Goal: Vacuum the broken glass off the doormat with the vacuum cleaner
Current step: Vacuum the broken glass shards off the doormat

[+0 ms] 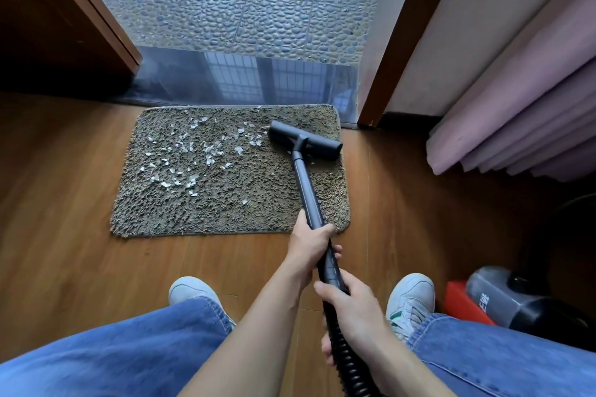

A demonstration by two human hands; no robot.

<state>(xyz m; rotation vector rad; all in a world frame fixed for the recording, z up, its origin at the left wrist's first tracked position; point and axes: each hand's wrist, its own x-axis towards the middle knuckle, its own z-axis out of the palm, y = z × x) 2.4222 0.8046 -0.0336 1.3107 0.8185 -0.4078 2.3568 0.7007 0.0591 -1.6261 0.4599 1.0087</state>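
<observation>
Hands (351, 306) grip wand (306, 190) — glass (193, 155) white (scattered), doormat (232, 213) shaggy.

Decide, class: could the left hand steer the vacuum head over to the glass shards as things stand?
Probably yes. The left hand grips the wand, and only open doormat lies between the vacuum head and the glass shards.

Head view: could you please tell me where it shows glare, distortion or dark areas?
Head view: window reflection glares on the glossy threshold; wide-angle bending curves the door frame and curtain; corners fall dark; glass shards on the doormat stay sharp.
</observation>
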